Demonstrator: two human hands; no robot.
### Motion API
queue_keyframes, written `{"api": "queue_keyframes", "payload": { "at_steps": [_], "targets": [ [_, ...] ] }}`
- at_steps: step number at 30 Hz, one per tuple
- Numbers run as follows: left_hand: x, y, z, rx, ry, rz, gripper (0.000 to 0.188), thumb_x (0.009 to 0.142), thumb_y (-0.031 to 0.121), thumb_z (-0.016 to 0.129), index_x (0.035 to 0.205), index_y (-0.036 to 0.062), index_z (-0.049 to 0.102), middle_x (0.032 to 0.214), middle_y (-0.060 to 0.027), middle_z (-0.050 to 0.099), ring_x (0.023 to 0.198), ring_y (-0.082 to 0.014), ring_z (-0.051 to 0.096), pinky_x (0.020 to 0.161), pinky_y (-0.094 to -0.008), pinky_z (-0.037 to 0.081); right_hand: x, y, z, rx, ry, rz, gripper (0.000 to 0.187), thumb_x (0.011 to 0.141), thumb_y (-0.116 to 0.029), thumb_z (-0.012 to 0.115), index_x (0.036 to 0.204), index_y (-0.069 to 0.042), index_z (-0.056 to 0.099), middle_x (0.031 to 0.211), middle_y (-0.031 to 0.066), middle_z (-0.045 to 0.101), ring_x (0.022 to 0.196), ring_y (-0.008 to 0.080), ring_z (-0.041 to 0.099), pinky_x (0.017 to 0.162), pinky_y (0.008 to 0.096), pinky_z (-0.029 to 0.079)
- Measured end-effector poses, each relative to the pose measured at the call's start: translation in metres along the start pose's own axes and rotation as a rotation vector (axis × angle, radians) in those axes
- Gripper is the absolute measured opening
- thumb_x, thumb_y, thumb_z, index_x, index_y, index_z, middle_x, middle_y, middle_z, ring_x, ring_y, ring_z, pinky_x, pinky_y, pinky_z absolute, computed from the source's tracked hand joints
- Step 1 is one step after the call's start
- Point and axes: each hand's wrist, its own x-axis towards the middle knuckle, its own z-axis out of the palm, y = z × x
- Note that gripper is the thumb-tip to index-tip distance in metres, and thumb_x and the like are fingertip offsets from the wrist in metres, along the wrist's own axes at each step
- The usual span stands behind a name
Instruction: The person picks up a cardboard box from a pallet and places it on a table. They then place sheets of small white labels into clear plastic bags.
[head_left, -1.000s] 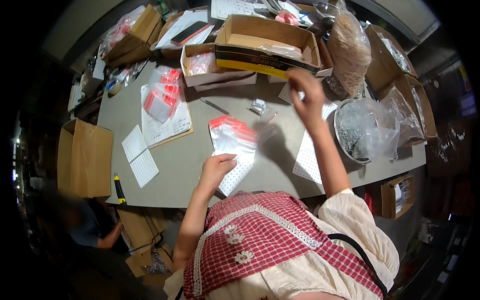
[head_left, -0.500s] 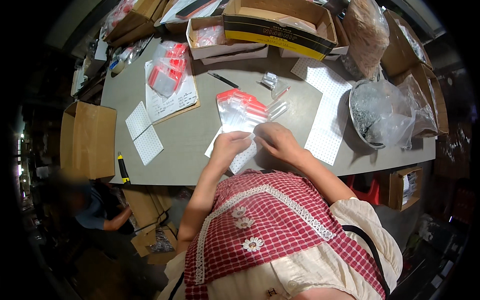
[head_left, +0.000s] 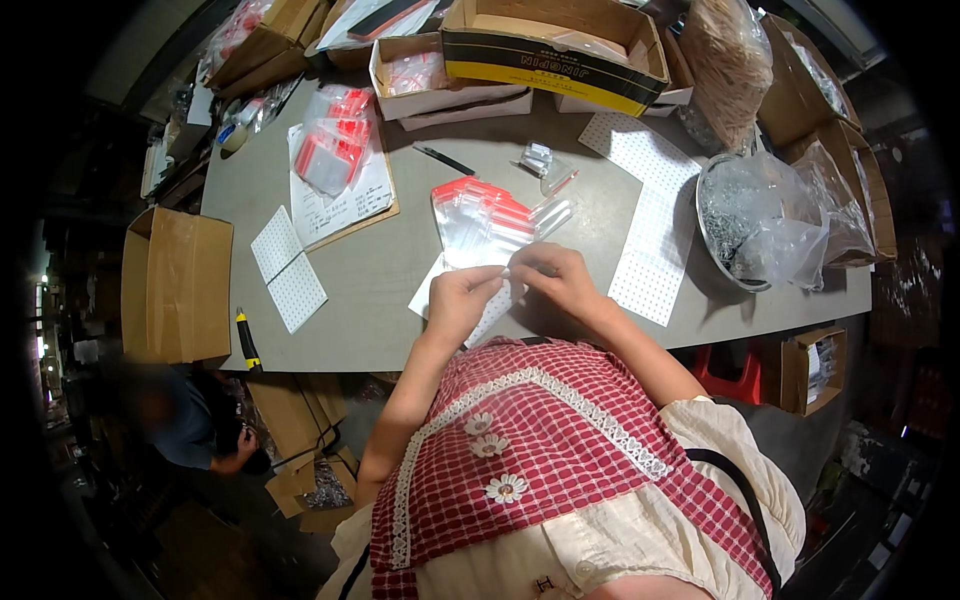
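My left hand (head_left: 459, 300) and my right hand (head_left: 558, 279) meet near the front of the table, fingertips close together. Each is closed in a pinch; between them shows a small whitish bit too small to name. Under and beside my left hand lies a white sheet with rows of small printed marks (head_left: 428, 290), partly hidden by the hands. Just beyond my fingers is a fanned pile of clear zip bags with red top strips (head_left: 485, 215). Clear narrow packets (head_left: 552, 215) lie at the pile's right side.
More dotted sheets lie left (head_left: 288, 268) and right (head_left: 650, 240). Beyond are a pen (head_left: 443, 160), a clipboard with written paper (head_left: 350, 215) under red-striped bags, and cardboard boxes (head_left: 555, 65). A metal bowl of small metal pieces (head_left: 730, 225) stands right, a yellow-black cutter (head_left: 247, 340) left. Another person (head_left: 195, 425) is lower left.
My fingertips have come closer together, and my left hand has turned slightly. The other person's arm at lower left has shifted. The pile of bags stays in place.
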Motion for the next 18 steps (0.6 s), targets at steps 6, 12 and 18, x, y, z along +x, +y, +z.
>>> {"api": "queue_keyframes", "payload": {
  "at_steps": [6,12,18],
  "targets": [
    [0.0,0.002,0.0,0.005,0.007,-0.011,0.023,0.089,0.002,0.07,0.111,-0.0036,0.073,0.094,-0.007,0.075,0.082,-0.0079,0.064,0.074,-0.0229,0.053,0.003,0.013,-0.004,0.223,0.026,0.147,0.016,0.091,-0.012,0.065,0.099,0.001,0.067,0.087,0.0104,0.069,0.084,0.0144,0.066,0.075,0.0292,0.051],
    [0.004,-0.004,0.0,0.04,-0.006,-0.049,0.023,0.088,0.004,0.071,0.11,-0.0032,0.073,0.093,-0.006,0.074,0.08,-0.0075,0.063,0.073,-0.0219,0.052,0.054,0.035,-0.06,-0.317,0.367,-0.141,0.016,0.09,-0.015,0.065,0.098,-0.001,0.067,0.091,0.012,0.069,0.086,0.019,0.066,0.078,0.0323,0.052],
    [0.008,-0.006,0.002,0.087,-0.023,-0.014,0.026,0.085,0.015,0.072,0.108,0.0038,0.075,0.112,-0.0153,0.073,0.1,-0.0234,0.07,0.087,-0.0322,0.054,0.051,0.041,-0.076,-0.087,0.174,0.194,0.017,0.093,-0.015,0.066,0.103,-0.001,0.066,0.095,0.0054,0.068,0.083,0.0114,0.064,0.075,0.0282,0.051]
  ]
}}
